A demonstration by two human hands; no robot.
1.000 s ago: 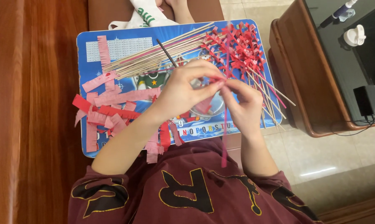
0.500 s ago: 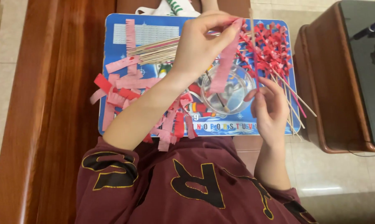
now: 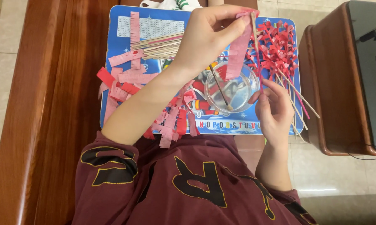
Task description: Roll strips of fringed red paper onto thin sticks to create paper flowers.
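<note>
My left hand [image 3: 206,39] is raised over the far side of a blue printed board [image 3: 117,46]. It pinches the top of a pink fringed paper strip [image 3: 238,54] against a thin wooden stick [image 3: 256,46]. My right hand [image 3: 273,110] holds the stick's lower end near the board's front right. The strip hangs down along the stick. Below them stands a clear bowl [image 3: 248,98] with a small brush [image 3: 219,87] in it.
Bare sticks [image 3: 159,41] lie at the board's far left, and sticks wrapped in red fringe [image 3: 279,46] at its far right. Cut pink and red strips [image 3: 125,83] litter the left side. A wooden bench [image 3: 50,104] lies left, a wooden cabinet [image 3: 333,83] right.
My left hand has lifted away from my right hand toward the board's far edge, drawing the pink strip out along the stick. My right hand has stayed low on the stick.
</note>
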